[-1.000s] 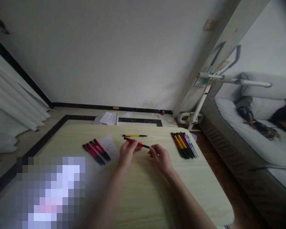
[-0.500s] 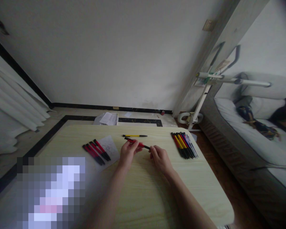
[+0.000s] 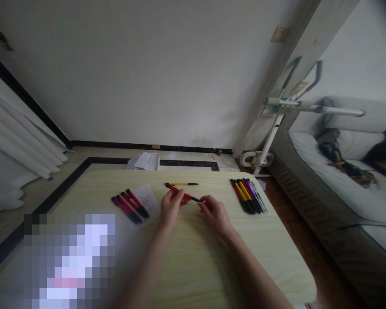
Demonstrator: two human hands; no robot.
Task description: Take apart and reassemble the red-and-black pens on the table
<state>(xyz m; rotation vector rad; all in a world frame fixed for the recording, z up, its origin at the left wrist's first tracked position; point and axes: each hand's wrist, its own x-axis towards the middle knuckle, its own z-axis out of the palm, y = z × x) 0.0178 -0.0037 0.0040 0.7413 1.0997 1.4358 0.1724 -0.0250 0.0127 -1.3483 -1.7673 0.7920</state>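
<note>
Little has changed in the last second. The right hand (image 3: 214,212) has crept slightly in along the red pen (image 3: 188,196) and now pinches its black tip. The left hand (image 3: 171,207) is closed on the red barrel end. The pen hangs just above the table (image 3: 193,266), near the yellow pen (image 3: 182,184), so work on this one pen is ongoing. No print is readable on any pen. The paper sheet (image 3: 149,195) under the red pens (image 3: 130,205) has faint, illegible scribbles.

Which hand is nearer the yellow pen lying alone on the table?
Left. The left hand sits just short of the yellow pen; the right hand is farther off, to its right. Both hold a red pen.
</note>
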